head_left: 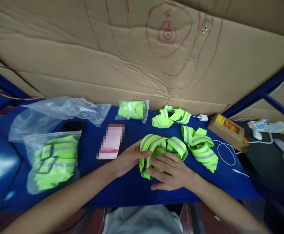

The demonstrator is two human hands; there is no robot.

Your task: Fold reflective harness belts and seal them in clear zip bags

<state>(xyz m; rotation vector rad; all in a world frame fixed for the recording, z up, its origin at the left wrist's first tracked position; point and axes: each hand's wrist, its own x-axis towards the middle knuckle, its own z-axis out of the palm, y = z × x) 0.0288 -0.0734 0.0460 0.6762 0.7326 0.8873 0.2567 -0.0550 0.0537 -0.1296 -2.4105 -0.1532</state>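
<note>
A bundle of neon-yellow reflective strap with grey stripes lies loosely coiled on the blue table, between my hands. My left hand grips the coil's left side, thumb over the band and the other fingers mostly hidden behind it. Across the front of the coil rests my right hand, its fingers stretched out and apart, thumb low and free of the strap. Another loose strap lies just right of the coil. Behind it is a further tangled strap.
Left on the table are a bagged folded yellow item, clear plastic bags and a phone. A small bagged strap sits at the cardboard wall. To the right are a cardboard box and a white cable.
</note>
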